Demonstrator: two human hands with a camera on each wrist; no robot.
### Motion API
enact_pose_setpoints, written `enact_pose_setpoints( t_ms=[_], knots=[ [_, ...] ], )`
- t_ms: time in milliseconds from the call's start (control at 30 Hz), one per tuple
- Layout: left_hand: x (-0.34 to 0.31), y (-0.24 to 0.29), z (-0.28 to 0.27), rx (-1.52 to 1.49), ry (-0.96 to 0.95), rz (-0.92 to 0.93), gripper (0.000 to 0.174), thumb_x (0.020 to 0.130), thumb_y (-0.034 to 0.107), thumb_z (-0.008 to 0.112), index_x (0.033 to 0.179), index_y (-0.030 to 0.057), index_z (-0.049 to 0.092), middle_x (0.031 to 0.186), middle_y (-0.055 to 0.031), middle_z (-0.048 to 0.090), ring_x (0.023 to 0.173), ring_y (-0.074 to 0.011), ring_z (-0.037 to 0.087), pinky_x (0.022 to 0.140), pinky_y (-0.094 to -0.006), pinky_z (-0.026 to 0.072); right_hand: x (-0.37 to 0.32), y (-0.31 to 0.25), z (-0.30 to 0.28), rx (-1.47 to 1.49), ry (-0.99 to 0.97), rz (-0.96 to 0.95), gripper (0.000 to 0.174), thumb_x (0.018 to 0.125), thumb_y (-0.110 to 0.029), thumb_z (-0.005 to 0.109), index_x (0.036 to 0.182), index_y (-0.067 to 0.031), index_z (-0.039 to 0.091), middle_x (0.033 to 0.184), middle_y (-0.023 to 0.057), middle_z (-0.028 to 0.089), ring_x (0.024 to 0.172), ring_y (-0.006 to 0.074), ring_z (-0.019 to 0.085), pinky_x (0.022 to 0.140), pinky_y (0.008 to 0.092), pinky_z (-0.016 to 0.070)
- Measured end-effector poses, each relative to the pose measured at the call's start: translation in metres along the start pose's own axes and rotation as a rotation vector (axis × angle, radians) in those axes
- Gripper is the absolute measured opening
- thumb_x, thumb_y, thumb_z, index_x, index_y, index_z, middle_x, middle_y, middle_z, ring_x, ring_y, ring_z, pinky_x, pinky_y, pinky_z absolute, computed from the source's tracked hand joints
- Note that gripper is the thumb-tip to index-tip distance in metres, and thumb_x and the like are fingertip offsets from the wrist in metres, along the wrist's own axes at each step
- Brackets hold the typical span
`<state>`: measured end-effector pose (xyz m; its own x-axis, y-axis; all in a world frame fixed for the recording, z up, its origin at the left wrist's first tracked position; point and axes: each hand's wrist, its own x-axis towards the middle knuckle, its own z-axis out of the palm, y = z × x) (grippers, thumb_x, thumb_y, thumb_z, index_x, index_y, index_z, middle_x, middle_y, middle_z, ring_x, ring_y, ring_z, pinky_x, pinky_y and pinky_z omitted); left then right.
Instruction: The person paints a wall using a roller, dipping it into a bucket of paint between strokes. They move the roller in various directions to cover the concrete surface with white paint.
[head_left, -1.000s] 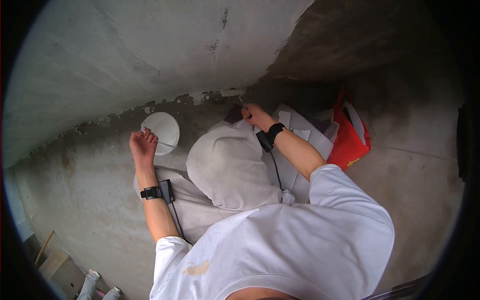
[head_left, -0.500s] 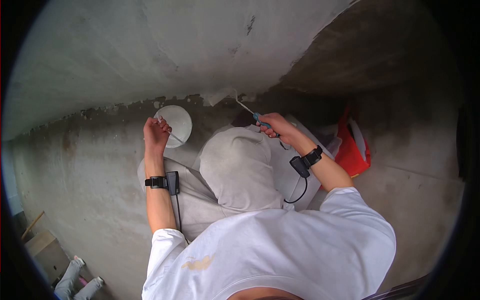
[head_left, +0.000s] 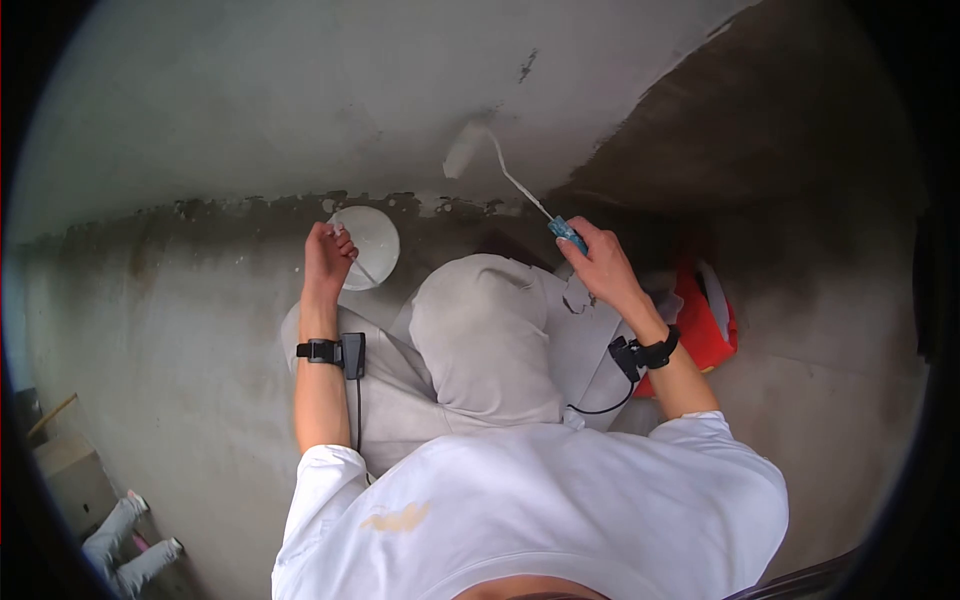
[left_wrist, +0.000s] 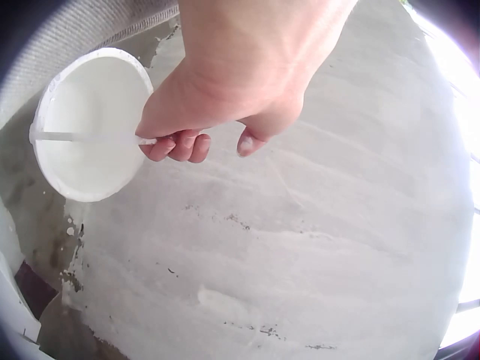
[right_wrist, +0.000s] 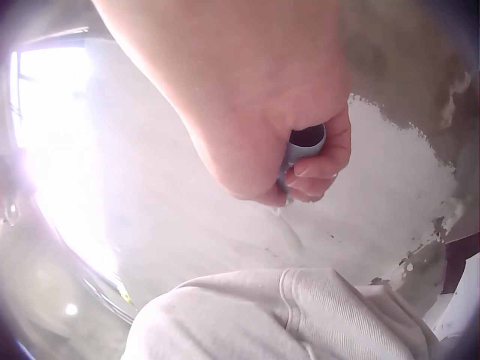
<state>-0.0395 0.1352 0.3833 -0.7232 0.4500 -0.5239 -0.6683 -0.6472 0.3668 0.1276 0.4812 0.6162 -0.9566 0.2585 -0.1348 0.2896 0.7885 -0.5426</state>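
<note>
My right hand (head_left: 603, 265) grips the blue handle (head_left: 567, 235) of a paint roller. From it a bent white wire leads up to the pale roller sleeve (head_left: 464, 152), which lies over the whitened wall. In the right wrist view the hollow handle end (right_wrist: 307, 137) pokes out of my curled fingers. My left hand (head_left: 328, 255) holds the thin white bail of a white bucket (left_wrist: 106, 51), fingers curled round it. Whitish paint (left_wrist: 90, 112) shows inside the bucket, which is tilted towards the camera in the left wrist view.
Whitened wall (head_left: 300, 110) ends in a ragged edge just above the grey floor and at bare dark wall (head_left: 760, 110) on the right. My bent knee (head_left: 485, 320) rises between the arms. A red bag (head_left: 708, 330) lies right; another person's legs (head_left: 125, 535) are lower left.
The roller has moved from the wall's bottom edge up the wall and, with my right hand, away to the right. My left hand keeps its hold on the bucket's bail. The head view has shifted.
</note>
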Motion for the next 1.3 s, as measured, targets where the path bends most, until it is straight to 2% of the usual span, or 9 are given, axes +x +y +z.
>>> enact_pose_setpoints(
  t_ms=[200,300,433,600,833,1033,1133,1200,1300],
  knots=[
    [0.003,-0.001,0.001,0.073,-0.077,-0.016,0.016,0.085,0.023,0.05,0.084,0.0079,0.049,0.065,0.0027,0.033,0.058,-0.0109,0.03,0.057,-0.0271,0.029,0.072,0.02,0.048,-0.041,-0.463,-0.209,0.028,0.088,-0.026,0.063,0.098,0.0008,0.064,0.081,0.0211,0.064,0.074,0.0354,0.061,0.068,0.0422,0.0465],
    [0.002,-0.001,-0.001,0.037,-0.121,-0.014,0.017,0.087,0.024,0.049,0.086,0.0069,0.051,0.067,0.0024,0.035,0.059,-0.0109,0.032,0.058,-0.027,0.0306,0.096,0.025,0.09,-0.047,-0.558,-0.309,0.033,0.088,-0.03,0.062,0.098,0.001,0.066,0.082,0.021,0.065,0.078,0.0369,0.062,0.07,0.0434,0.0475],
    [-0.006,-0.001,0.006,-0.005,-0.151,-0.001,0.019,0.088,0.024,0.05,0.09,0.0059,0.052,0.069,0.0017,0.037,0.06,-0.011,0.034,0.06,-0.0268,0.0327,0.114,0.024,0.134,-0.095,-0.583,-0.42,0.032,0.09,-0.029,0.061,0.098,0.001,0.065,0.085,0.0201,0.065,0.079,0.0348,0.062,0.072,0.0435,0.0473],
    [-0.014,0.001,0.013,-0.035,-0.176,0.005,0.017,0.087,0.024,0.05,0.085,0.0076,0.051,0.068,0.0024,0.038,0.061,-0.0099,0.034,0.061,-0.0261,0.0325,0.119,0.018,0.16,-0.249,-0.61,-0.467,0.03,0.089,-0.029,0.061,0.098,-0.0003,0.064,0.084,0.0227,0.065,0.083,0.042,0.063,0.075,0.0498,0.0479],
    [-0.012,0.001,0.014,-0.051,-0.237,-0.002,0.016,0.087,0.023,0.049,0.086,0.007,0.05,0.068,0.0023,0.038,0.061,-0.0102,0.034,0.061,-0.0261,0.0328,0.112,0.019,0.162,-0.282,-0.498,-0.526,0.026,0.09,-0.024,0.063,0.098,0.0003,0.061,0.081,0.0244,0.064,0.081,0.0437,0.062,0.073,0.0512,0.048],
    [-0.01,0.0,0.009,-0.087,-0.205,0.015,0.017,0.087,0.024,0.049,0.086,0.0071,0.051,0.068,0.0014,0.038,0.061,-0.0112,0.035,0.062,-0.0275,0.0339,0.09,0.022,0.13,-0.313,-0.449,-0.407,0.024,0.091,-0.022,0.061,0.097,0.0008,0.058,0.082,0.0247,0.064,0.081,0.0436,0.063,0.071,0.0522,0.0477],
    [-0.006,0.0,0.005,-0.124,-0.224,0.017,0.018,0.086,0.025,0.049,0.085,0.0073,0.051,0.068,0.0007,0.039,0.06,-0.012,0.036,0.063,-0.0282,0.0341,0.077,0.032,0.118,-0.238,-0.288,-0.46,0.024,0.092,-0.023,0.061,0.099,0.0001,0.059,0.082,0.025,0.064,0.079,0.0435,0.063,0.07,0.0517,0.0475],
    [-0.005,0.0,0.003,-0.136,-0.237,0.027,0.018,0.086,0.025,0.049,0.084,0.0073,0.051,0.068,0.0004,0.039,0.06,-0.0124,0.036,0.063,-0.0281,0.0338,0.067,0.032,0.108,-0.09,-0.311,-0.263,0.026,0.092,-0.024,0.061,0.102,-0.0009,0.061,0.08,0.0237,0.064,0.076,0.0419,0.062,0.069,0.0487,0.0474],
    [-0.004,-0.001,0.001,-0.149,-0.238,0.041,0.018,0.086,0.025,0.05,0.085,0.0072,0.051,0.068,0.0004,0.039,0.06,-0.0122,0.036,0.063,-0.0282,0.0334,0.06,0.032,0.098,0.005,-0.295,-0.156,0.027,0.091,-0.025,0.062,0.103,-0.001,0.063,0.077,0.0213,0.063,0.072,0.0376,0.061,0.067,0.0433,0.0469]
  ],
)
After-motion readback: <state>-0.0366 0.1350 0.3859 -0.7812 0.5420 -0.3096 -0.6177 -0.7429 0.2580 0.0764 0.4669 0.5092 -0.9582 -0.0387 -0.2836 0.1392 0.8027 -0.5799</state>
